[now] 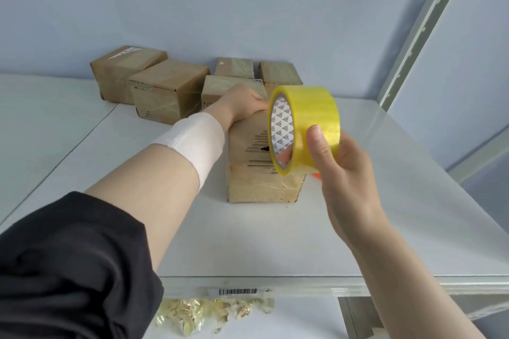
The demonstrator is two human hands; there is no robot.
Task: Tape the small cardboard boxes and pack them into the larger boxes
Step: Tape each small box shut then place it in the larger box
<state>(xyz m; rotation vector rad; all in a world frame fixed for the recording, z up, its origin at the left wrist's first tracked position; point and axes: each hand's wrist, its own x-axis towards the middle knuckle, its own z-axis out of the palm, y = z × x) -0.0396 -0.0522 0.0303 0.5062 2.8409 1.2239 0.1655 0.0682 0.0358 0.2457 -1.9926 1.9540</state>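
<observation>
Small cardboard box (256, 173) found lying lengthwise at mid worktop (385, 201), short end toward front edge. Near end already banded w/ wrinkled clear tape. Top face torn, corrugation exposed.

Gripped at far end by L hand (242, 103): palm over top, thumb showing at right, fingers hidden past far edge. Judged: to stop sliding or tipping during tape pull.

Tape roll (311, 124), yellow-tinted, held upright in R hand (338, 173) just above box's right side, core facing left. Thumb flat on outer wrap, fingers through core; prob. to let roll spin on fingers, thumb as brake. No free tape end made out; cannot tell if stuck to box yet. Judged step: start of next strip, likely far end or top.

Along back edge: two bigger taped boxes (168, 88) at left, three smaller taped boxes (234, 67) at centre. All taped, so prob. finished & parked clear of work zone. No open larger box in view; packing seemingly not begun.

Orange item (315, 175) glimpsed behind roll, mostly hidden; poss. cutter, unsure.

Also noted: white wrap (198, 137) on L wrist, barcode label (238, 292) on front edge, crumpled tape scraps (209, 314) below it.
</observation>
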